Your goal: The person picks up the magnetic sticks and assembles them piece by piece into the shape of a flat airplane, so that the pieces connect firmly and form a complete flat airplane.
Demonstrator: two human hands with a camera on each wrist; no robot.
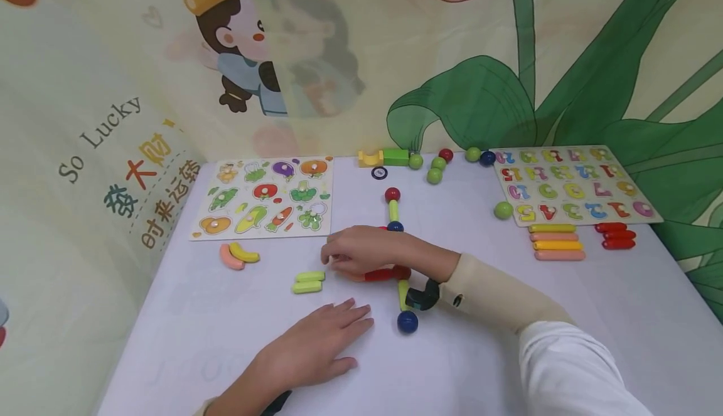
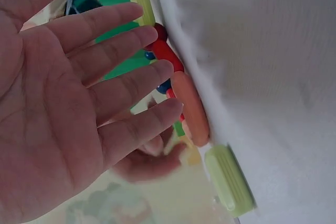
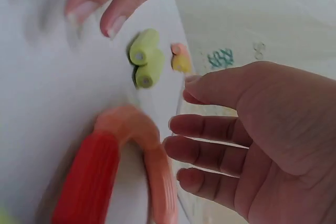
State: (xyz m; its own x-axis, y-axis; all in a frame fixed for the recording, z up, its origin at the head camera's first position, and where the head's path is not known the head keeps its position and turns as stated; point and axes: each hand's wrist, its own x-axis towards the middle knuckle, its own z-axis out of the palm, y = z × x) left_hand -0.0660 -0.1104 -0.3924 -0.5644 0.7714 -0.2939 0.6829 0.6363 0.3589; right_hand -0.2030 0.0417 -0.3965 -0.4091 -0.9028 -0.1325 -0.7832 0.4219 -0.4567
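My right hand (image 1: 367, 250) is over a chain of rods and balls, its fingers loosely bent with nothing between them. Beneath and beside it are a red rod (image 3: 89, 179) and an orange curved piece (image 3: 131, 121), joined end to end. The chain also has a red ball (image 1: 392, 195), a yellow-green rod (image 1: 403, 295) and a blue ball (image 1: 407, 322); my right hand and forearm hide part of it. Fingers spread, my left hand (image 1: 316, 344) is low at the table's front, holding nothing. Two short yellow-green rods (image 1: 307, 282) lie between the hands, touching neither.
A vegetable puzzle board (image 1: 254, 206) lies back left, with curved pink and yellow pieces (image 1: 243, 253) in front. A number puzzle board (image 1: 576, 184) is back right, near several rods (image 1: 556, 245) and red rods (image 1: 615, 235). Green balls (image 1: 435, 176) and blocks (image 1: 395, 157) line the back.
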